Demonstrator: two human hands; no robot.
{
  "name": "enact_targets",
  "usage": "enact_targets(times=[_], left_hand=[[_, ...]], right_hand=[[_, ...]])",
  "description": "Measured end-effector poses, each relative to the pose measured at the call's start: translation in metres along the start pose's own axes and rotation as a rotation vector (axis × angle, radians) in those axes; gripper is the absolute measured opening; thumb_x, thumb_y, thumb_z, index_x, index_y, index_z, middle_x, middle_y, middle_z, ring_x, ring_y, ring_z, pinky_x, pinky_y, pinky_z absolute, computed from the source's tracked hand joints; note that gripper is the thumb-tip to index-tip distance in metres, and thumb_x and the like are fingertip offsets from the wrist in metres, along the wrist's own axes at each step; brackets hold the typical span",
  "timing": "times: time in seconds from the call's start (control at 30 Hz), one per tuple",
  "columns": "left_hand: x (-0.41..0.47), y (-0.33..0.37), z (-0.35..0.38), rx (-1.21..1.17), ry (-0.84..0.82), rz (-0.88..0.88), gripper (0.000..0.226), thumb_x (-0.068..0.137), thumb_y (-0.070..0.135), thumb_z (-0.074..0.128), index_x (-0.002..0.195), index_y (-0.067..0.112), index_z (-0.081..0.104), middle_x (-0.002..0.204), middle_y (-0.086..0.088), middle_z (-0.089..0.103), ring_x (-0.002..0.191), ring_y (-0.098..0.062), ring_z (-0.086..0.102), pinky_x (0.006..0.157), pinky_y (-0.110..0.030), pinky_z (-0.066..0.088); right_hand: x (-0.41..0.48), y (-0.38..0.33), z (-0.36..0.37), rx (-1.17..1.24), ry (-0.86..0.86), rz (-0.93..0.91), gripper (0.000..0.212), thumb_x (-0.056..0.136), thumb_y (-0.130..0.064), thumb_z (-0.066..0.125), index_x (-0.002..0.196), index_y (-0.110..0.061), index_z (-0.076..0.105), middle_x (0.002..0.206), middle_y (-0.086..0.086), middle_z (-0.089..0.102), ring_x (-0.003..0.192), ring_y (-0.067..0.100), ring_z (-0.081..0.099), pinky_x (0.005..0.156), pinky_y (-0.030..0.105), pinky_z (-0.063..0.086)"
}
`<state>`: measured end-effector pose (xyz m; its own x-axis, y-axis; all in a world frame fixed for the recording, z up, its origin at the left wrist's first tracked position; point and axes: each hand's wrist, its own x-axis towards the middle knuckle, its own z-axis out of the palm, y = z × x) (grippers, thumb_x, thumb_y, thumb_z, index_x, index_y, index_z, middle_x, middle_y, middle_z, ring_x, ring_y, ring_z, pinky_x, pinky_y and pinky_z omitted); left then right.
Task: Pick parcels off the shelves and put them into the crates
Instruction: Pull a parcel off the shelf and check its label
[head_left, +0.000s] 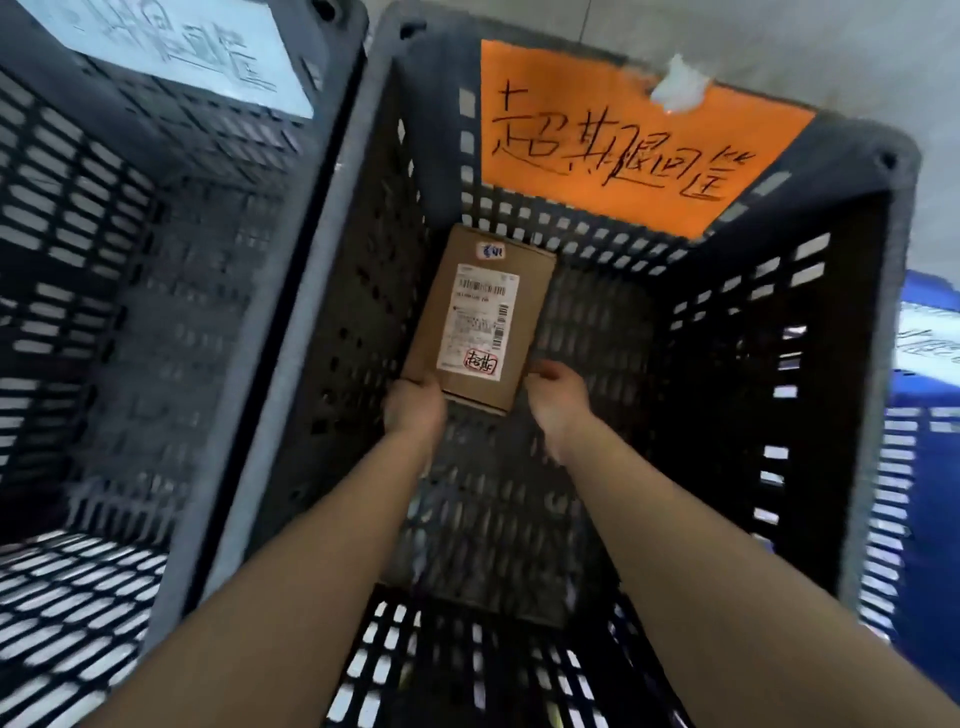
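From the head view, one cardboard parcel (480, 317) is low inside the middle crate (779, 291), the one with the orange sign (623, 140) on its far wall; I cannot tell whether it rests on the floor yet. By my reading this placement is almost finished. The left crate (104, 208) looks empty, so more parcels likely remain to fetch. The left hand (413, 408) curls around the parcel's near left corner, gripping it. The right hand (558, 392) sits at the near right edge, fingers partly curled, touching or just letting go.
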<state>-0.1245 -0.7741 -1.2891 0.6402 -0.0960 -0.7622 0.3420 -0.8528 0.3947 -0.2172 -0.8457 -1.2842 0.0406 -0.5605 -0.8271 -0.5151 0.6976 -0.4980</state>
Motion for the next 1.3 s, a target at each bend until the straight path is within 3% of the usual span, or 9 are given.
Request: enact_targets(times=[0.2, 0.4, 0.5, 0.6, 0.7, 0.83, 1.0, 1.17, 1.3], left_hand=[[-0.128, 0.031, -0.087, -0.08, -0.134, 0.056, 0.046, 0.097, 0.034, 0.039, 0.121, 0.0, 0.057, 0.124, -0.023, 0.059, 0.112, -0.036, 0.057, 0.096, -0.041, 0.047], [-0.276, 0.06, -0.229, -0.3, -0.127, 0.023, 0.043, 0.097, 0.04, 0.039, 0.126, 0.012, 0.055, 0.123, -0.015, 0.059, 0.101, -0.031, 0.058, 0.073, -0.028, 0.038], [-0.347, 0.063, -0.308, -0.417, -0.028, 0.097, 0.04, 0.096, 0.039, 0.042, 0.122, 0.012, 0.058, 0.114, -0.008, 0.062, 0.092, -0.02, 0.053, 0.078, -0.027, 0.037], [-0.421, 0.054, -0.384, -0.521, 0.099, 0.187, 0.038, 0.097, 0.037, 0.042, 0.099, 0.006, 0.063, 0.086, -0.019, 0.058, 0.083, -0.019, 0.049, 0.076, -0.029, 0.036], [-0.501, 0.029, -0.45, -0.637, 0.253, 0.24, 0.034, 0.096, 0.039, 0.043, 0.071, 0.019, 0.054, 0.071, -0.002, 0.05, 0.067, -0.017, 0.047, 0.066, -0.031, 0.038], [-0.606, -0.024, -0.526, -0.805, 0.43, 0.305, 0.032, 0.095, 0.041, 0.045, 0.084, 0.013, 0.058, 0.069, 0.001, 0.052, 0.065, -0.016, 0.047, 0.07, -0.027, 0.035], [-0.715, -0.1, -0.619, -0.984, 0.644, 0.379, 0.028, 0.093, 0.036, 0.05, 0.071, 0.024, 0.059, 0.072, 0.005, 0.06, 0.075, -0.014, 0.057, 0.07, -0.028, 0.042], [-0.798, -0.195, -0.705, -1.028, 0.923, 0.421, 0.015, 0.092, 0.031, 0.053, 0.094, 0.02, 0.062, 0.092, 0.002, 0.063, 0.091, -0.013, 0.057, 0.082, -0.029, 0.043], [-0.844, -0.267, -0.763, -1.038, 1.036, 0.441, 0.026, 0.092, 0.032, 0.054, 0.107, 0.013, 0.062, 0.1, -0.002, 0.066, 0.098, -0.017, 0.061, 0.092, -0.033, 0.047]], right_hand=[[-0.134, -0.063, -0.034, -0.143, -0.035, -0.042, 0.037, 0.092, -0.022, 0.054, 0.126, -0.008, 0.053, 0.118, 0.001, 0.058, 0.109, 0.021, 0.054, 0.084, 0.026, 0.038], [-0.312, -0.144, -0.037, -0.349, -0.199, -0.277, 0.042, 0.087, -0.029, 0.061, 0.122, -0.006, 0.058, 0.124, 0.008, 0.06, 0.108, 0.019, 0.056, 0.084, 0.025, 0.037], [-0.412, -0.18, -0.028, -0.432, -0.316, -0.411, 0.047, 0.088, -0.033, 0.059, 0.126, -0.005, 0.055, 0.128, 0.009, 0.058, 0.117, 0.023, 0.054, 0.095, 0.029, 0.04], [-0.515, -0.203, -0.021, -0.513, -0.464, -0.608, 0.053, 0.09, -0.033, 0.056, 0.126, 0.005, 0.049, 0.132, 0.02, 0.052, 0.12, 0.032, 0.051, 0.1, 0.04, 0.041], [-0.622, -0.207, -0.021, -0.522, -0.589, -0.735, 0.044, 0.09, -0.034, 0.055, 0.125, -0.006, 0.055, 0.117, 0.001, 0.058, 0.107, 0.013, 0.051, 0.086, 0.023, 0.035], [-0.756, -0.194, -0.023, -0.518, -0.813, -0.856, 0.042, 0.09, -0.033, 0.058, 0.126, -0.011, 0.053, 0.125, -0.001, 0.056, 0.108, 0.009, 0.048, 0.087, 0.021, 0.031], [-0.903, -0.163, -0.002, -0.531, -1.034, -1.024, 0.033, 0.088, -0.028, 0.06, 0.117, -0.012, 0.058, 0.119, -0.001, 0.057, 0.104, 0.008, 0.05, 0.087, 0.02, 0.033], [-1.033, -0.108, 0.039, -0.496, -1.214, -1.157, 0.035, 0.086, -0.025, 0.063, 0.117, -0.008, 0.06, 0.118, 0.002, 0.062, 0.106, 0.01, 0.055, 0.091, 0.022, 0.041], [-1.115, -0.056, 0.068, -0.478, -1.351, -1.211, 0.035, 0.088, -0.026, 0.06, 0.12, -0.011, 0.057, 0.114, -0.002, 0.06, 0.101, 0.006, 0.054, 0.078, 0.008, 0.042]])
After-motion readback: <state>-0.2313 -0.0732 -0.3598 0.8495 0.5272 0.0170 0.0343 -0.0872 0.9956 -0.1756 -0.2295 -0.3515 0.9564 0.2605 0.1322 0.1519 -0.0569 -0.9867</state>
